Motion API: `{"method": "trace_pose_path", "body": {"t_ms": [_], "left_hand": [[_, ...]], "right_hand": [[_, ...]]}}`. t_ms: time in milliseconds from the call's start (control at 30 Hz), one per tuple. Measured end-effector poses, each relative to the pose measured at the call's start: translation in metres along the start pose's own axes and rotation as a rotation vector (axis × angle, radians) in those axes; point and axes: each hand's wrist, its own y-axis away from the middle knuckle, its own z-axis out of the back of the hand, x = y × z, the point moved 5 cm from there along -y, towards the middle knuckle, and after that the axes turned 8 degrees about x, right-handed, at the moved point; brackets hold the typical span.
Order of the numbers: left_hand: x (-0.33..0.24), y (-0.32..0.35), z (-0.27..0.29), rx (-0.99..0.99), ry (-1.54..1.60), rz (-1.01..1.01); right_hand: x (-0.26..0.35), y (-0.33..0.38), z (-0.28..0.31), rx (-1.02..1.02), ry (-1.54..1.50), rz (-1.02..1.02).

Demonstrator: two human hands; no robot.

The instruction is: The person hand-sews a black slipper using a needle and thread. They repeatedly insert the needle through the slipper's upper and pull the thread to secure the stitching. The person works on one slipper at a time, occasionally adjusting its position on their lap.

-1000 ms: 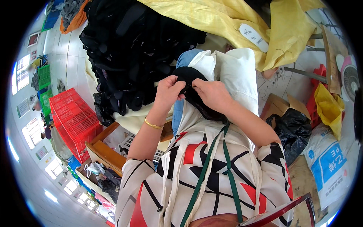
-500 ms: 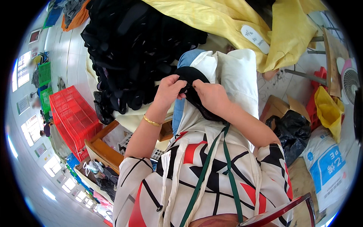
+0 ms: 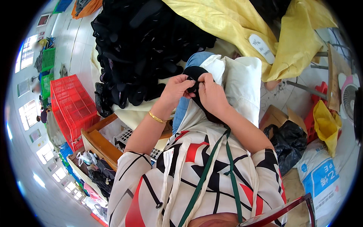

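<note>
Over my lap, a soft black fabric piece [image 3: 195,71] with a rounded end, shaped much like a slipper, is pinched between both hands. My left hand [image 3: 176,89], with a gold bracelet at the wrist, grips its left edge between thumb and fingers. On the opposite edge my right hand [image 3: 211,94] is closed, fingertips close to the left ones. The lower part of the piece hangs behind my right hand toward my waist. Whatever lies between the fingertips is hidden. Beyond my hands rises a big pile of similar black pieces [image 3: 140,49].
White cloth [image 3: 242,79] covers my lap. A yellow sheet [image 3: 223,19] lies at the far right, bearing a white sole-shaped piece [image 3: 261,48]. Red crates [image 3: 73,108] and a wooden drawer [image 3: 104,142] stand left. A black bag [image 3: 289,142], cardboard box [image 3: 278,113] and fan [image 3: 348,94] are right.
My right hand has turned more upright and its fingertips have moved up the black piece. My left hand has shifted slightly, still pinching it. The whole view has moved a little.
</note>
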Motion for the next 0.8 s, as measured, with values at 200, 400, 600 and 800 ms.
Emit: {"method": "trace_pose_path", "body": {"t_ms": [200,400,600,800], "left_hand": [[0.006,0.0,-0.001,-0.093,0.005,-0.072],[0.01,-0.007,-0.002,-0.066,-0.003,-0.114],[0.01,-0.007,0.0,-0.079,-0.081,-0.115],[0.006,-0.006,-0.007,-0.089,-0.044,-0.145]], "right_hand": [[0.003,-0.02,0.032,0.055,-0.042,-0.013],[0.012,-0.027,0.027,0.048,0.051,0.093],[-0.026,-0.058,0.051,-0.334,-0.413,-0.024],[-0.036,-0.029,0.07,-0.005,-1.306,-0.402]]}}
